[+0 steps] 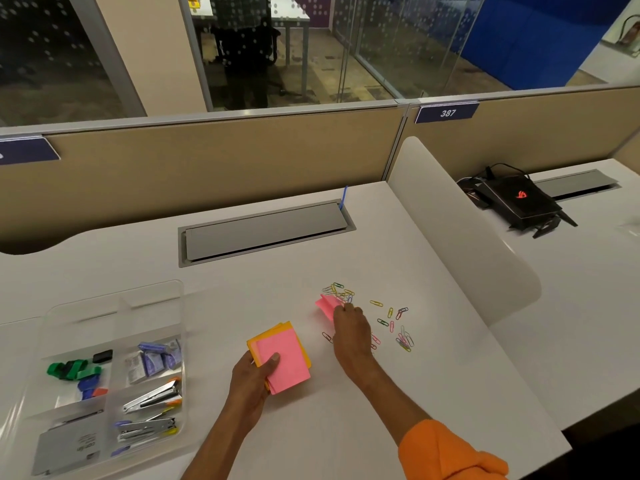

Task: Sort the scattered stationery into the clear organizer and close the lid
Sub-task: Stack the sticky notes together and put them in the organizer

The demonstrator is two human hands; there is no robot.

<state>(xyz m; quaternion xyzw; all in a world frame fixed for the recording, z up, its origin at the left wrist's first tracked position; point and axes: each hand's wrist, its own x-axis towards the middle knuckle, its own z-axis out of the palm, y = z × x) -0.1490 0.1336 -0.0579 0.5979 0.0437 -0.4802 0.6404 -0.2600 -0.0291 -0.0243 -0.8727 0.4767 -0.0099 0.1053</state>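
From the head view, my left hand (254, 379) clamps a stack of sticky notes (282, 356) above the desk (242, 299). My right hand (348, 329) pinches a loose pink pad (325, 305) among the paper clips (391, 318). The clear organizer (114, 299) sits far left, lid open. Lifting may drag clips or fan sheets.

Bare forearms, orange sleeve (450, 452) pushed up the right.
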